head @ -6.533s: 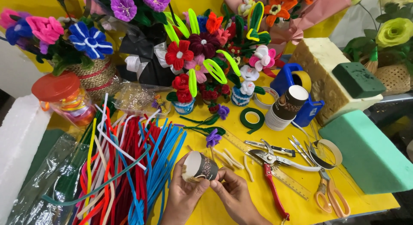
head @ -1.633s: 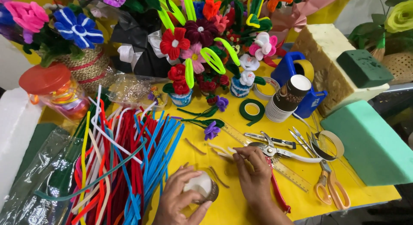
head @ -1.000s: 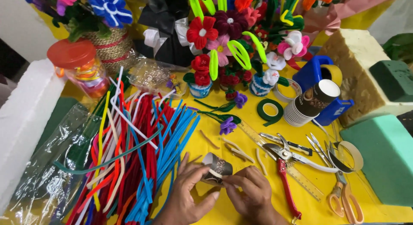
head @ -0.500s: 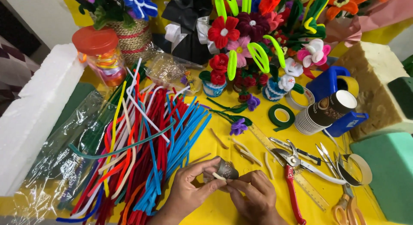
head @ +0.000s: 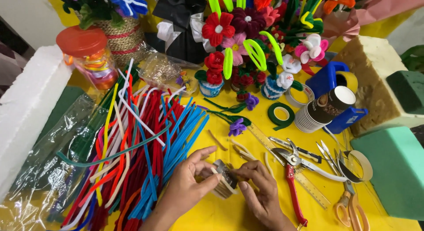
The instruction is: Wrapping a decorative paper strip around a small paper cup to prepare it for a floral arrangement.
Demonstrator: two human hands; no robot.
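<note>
Far left: white foam slab (head: pixel 26 111) along the table edge, clear plastic wrap (head: pixel 48 169) lying beside it on the yellow tablecloth (head: pixel 212 215).

Above that, a clear jar with a red lid (head: pixel 88 58), and a woven basket (head: pixel 123 36) just right of it.

Centre-left: big pile of pipe cleaners (head: pixel 141 147), mostly red and blue, some white, yellow and green, fanned toward you.

Your left hand (head: pixel 190 182) sits at the right edge of that pile. Fingers are curled, thumb and fingertips clamped around a small roll of tape (head: pixel 224 184), which is held just above the cloth at bottom centre.

Your right hand (head: pixel 260 193) is touching the same roll from the other side. Thumb and forefinger are pinched at the roll's top edge; the other fingers are folded under. Can't tell whether you're gripping a loose tape end or just the rim.

Behind your hands: pipe-cleaner flower bouquets (head: pixel 247 41), two small purple flowers (head: pixel 238 125) on green stems, and a green tape roll (head: pixel 281 115).

Right of your hands: red-handled pliers (head: pixel 291 178) lying over a ruler (head: pixel 287 162), a stack of paper cups (head: pixel 324 109) on its side against a blue tape dispenser (head: pixel 331 81), and orange-handled scissors (head: pixel 351 209).

Far right: green floral foam blocks (head: pixel 393 169) and a tan foam block (head: pixel 375 76).
</note>
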